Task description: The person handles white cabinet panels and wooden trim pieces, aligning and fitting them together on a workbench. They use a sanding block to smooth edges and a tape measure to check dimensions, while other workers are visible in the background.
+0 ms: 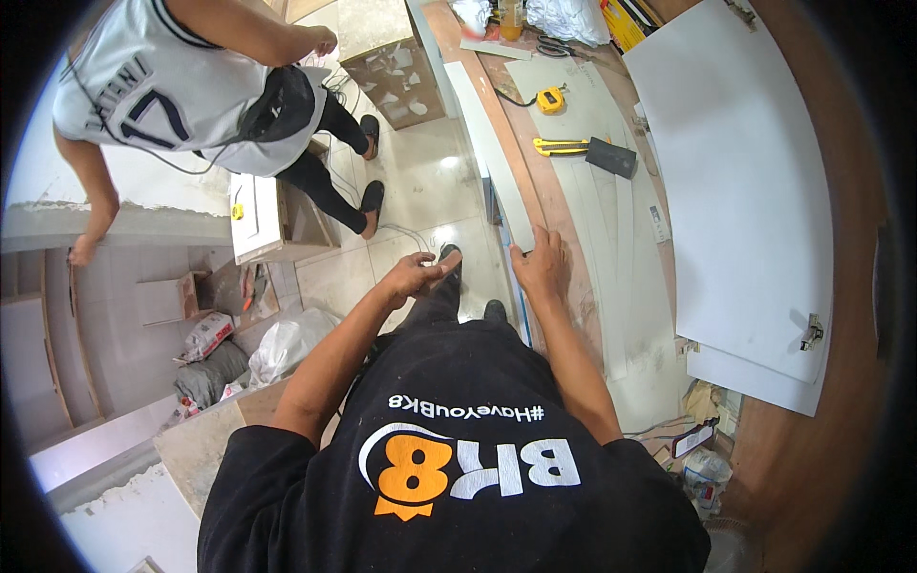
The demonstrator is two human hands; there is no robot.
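A long white strip (pixel 489 143) lies lengthwise along the near edge of the workbench. My right hand (pixel 542 269) grips its near end, thumb at the strip's edge and fingers over the board beside it. My left hand (pixel 417 277) hangs in the air over the floor, left of the bench; its fingers are loosely bent and apart, and I see nothing in them. Farther along the bench lie a yellow tape measure (pixel 550 99), a yellow utility knife (pixel 561 147) and a dark rectangular block (pixel 611 158) touching the knife.
A co-worker in a white jersey (pixel 181 95) stands at the far left, near a white cabinet box (pixel 258 215) and loose cables. White door panels (pixel 745 191) with hinges lean on the right. Scissors (pixel 554 47) lie at the bench's far end. Bags (pixel 291 344) fill the lower left.
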